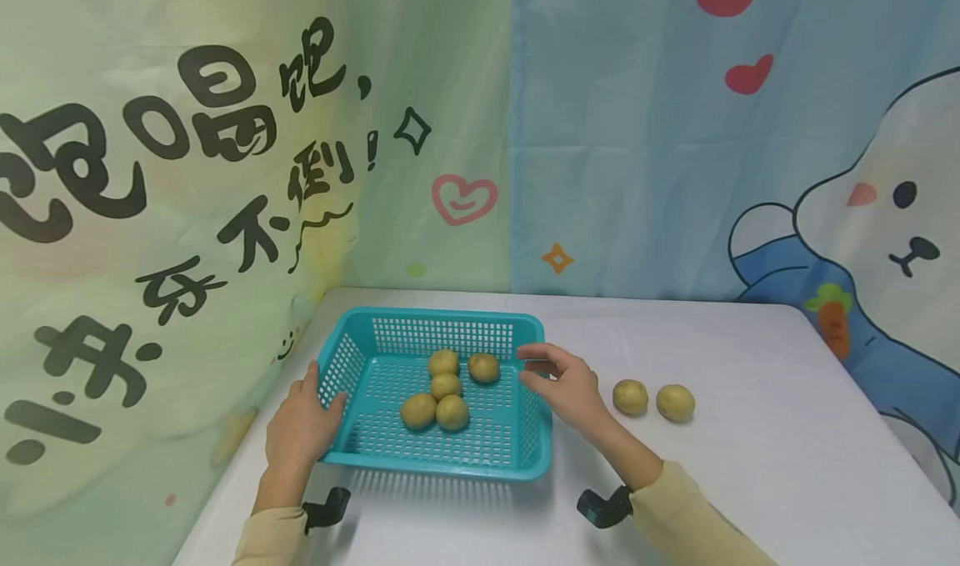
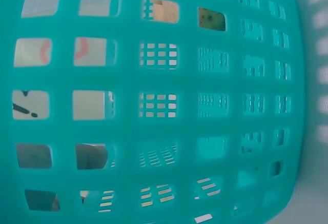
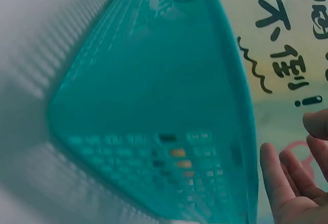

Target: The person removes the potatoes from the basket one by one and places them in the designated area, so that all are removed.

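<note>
A turquoise plastic basket (image 1: 435, 469) with mesh walls sits on the white table, several potatoes (image 1: 452, 413) grouped on its floor. At its left side, my left hand (image 1: 298, 423) holds the wall, thumb over the rim and fingers along the outside. My right hand (image 1: 566, 387) hovers at the right rim, fingers loosely bent, tips reaching over the edge. In the right wrist view that hand (image 3: 300, 188) shows spread fingers beside the basket's rim, holding nothing. The left wrist view is filled by the basket's perforated wall (image 2: 128, 78).
Two potatoes, one nearer the basket (image 1: 630, 397) and one farther right (image 1: 676, 403), lie on the white tabletop (image 1: 780, 433). A printed curtain (image 1: 615, 132) hangs behind the table and along its left side. Each wrist carries a dark camera mount (image 1: 604, 508).
</note>
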A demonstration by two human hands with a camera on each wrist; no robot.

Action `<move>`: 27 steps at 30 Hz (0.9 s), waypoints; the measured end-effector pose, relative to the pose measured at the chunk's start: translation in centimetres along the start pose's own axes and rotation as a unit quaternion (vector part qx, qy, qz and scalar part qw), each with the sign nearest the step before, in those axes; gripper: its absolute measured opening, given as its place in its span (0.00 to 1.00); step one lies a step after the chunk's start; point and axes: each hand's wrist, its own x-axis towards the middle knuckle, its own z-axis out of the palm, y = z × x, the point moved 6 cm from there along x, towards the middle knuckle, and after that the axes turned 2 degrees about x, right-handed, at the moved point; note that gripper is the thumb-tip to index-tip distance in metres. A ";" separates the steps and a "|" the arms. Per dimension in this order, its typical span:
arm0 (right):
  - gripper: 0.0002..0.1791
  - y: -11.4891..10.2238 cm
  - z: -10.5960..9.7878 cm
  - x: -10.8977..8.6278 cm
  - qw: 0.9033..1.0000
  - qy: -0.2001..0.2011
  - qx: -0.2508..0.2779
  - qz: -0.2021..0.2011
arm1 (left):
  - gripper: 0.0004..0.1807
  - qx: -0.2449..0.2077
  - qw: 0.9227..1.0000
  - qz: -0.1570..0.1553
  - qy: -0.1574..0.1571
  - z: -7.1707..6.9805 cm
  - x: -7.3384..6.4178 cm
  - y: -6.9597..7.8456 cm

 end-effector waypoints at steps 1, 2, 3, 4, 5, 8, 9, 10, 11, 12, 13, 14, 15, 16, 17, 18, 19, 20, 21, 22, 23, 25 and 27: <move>0.20 -0.1 0.4 0.2 1.000 -0.008 0.001 -0.002 | 0.42 0.000 1.000 0.000 0.001 0.0 0.0 0.0; 0.20 -0.1 0.7 0.4 1.000 -0.015 0.003 -0.001 | 0.42 -0.001 1.000 0.000 0.001 0.0 0.0 0.0; 0.20 -0.1 1.1 0.5 1.000 -0.021 0.003 0.001 | 0.42 -0.001 1.000 0.000 0.002 0.0 0.0 0.0; 0.21 -0.1 1.4 0.7 1.000 -0.029 0.007 0.005 | 0.42 -0.002 1.000 0.000 0.001 0.0 0.0 0.0; 0.21 -0.1 1.7 0.9 0.999 -0.035 0.007 0.008 | 0.42 -0.003 1.000 -0.001 0.001 0.0 0.0 0.0; 0.21 0.3 2.5 1.3 0.999 -0.044 0.000 0.029 | 0.42 -0.003 1.000 -0.002 0.001 0.0 0.0 0.0; 0.22 0.4 2.7 1.5 0.998 -0.047 -0.007 0.034 | 0.42 -0.002 1.000 -0.003 0.000 0.0 0.0 0.0; 0.22 0.5 2.9 1.6 0.998 -0.049 -0.011 0.038 | 0.42 -0.002 1.000 -0.004 0.000 0.0 0.0 0.0; 0.22 0.6 3.0 1.8 0.998 -0.050 -0.018 0.040 | 0.42 -0.001 1.000 -0.004 -0.001 0.1 0.0 0.0; 0.22 0.6 3.2 2.0 0.997 -0.053 -0.022 0.042 | 0.42 -0.002 1.000 -0.004 -0.001 0.1 0.0 0.0; 0.22 0.6 3.4 2.3 0.997 -0.057 -0.027 0.041 | 0.42 -0.002 1.000 -0.004 -0.002 0.0 0.0 0.1; 0.22 0.6 3.6 2.5 0.997 -0.059 -0.034 0.042 | 0.41 -0.002 1.000 -0.003 -0.002 0.0 0.0 0.2; 0.22 0.6 3.8 2.7 0.996 -0.063 -0.041 0.044 | 0.41 -0.002 1.000 -0.002 -0.002 0.0 0.0 0.2; 0.22 0.7 4.0 3.0 0.996 -0.067 -0.047 0.048 | 0.41 -0.002 1.000 -0.001 -0.002 0.0 0.0 0.3; 0.23 0.8 4.2 3.2 0.995 -0.071 -0.056 0.052 | 0.41 -0.002 1.000 -0.001 -0.002 -0.1 0.0 0.4; 0.23 0.9 4.3 3.4 0.993 -0.076 -0.064 0.057 | 0.41 -0.002 1.000 -0.001 -0.003 -0.1 0.0 0.4; 0.24 0.9 4.5 3.6 0.992 -0.082 -0.074 0.061 | 0.41 -0.002 1.000 -0.001 -0.003 0.0 0.0 0.4; 0.24 1.0 4.7 3.8 0.990 -0.089 -0.082 0.070 | 0.41 -0.001 1.000 -0.002 -0.002 0.0 0.1 0.3; 0.25 1.0 4.8 4.0 0.988 -0.099 -0.089 0.075 | 0.41 0.000 1.000 -0.003 -0.003 0.0 0.1 0.3; 0.26 1.0 5.0 4.1 0.986 -0.109 -0.094 0.079 | 0.41 0.000 1.000 -0.005 -0.003 0.0 0.1 0.2; 0.27 1.0 5.1 4.3 0.985 -0.117 -0.098 0.082 | 0.41 0.000 1.000 -0.006 -0.002 0.0 0.1 0.1; 0.28 1.0 5.1 4.4 0.981 -0.138 -0.096 0.095 | 0.42 0.000 1.000 -0.007 -0.002 0.0 0.0 0.1; 0.30 1.1 5.1 4.5 0.978 -0.156 -0.079 0.116 | 0.41 -0.001 1.000 -0.006 -0.003 0.0 0.0 0.1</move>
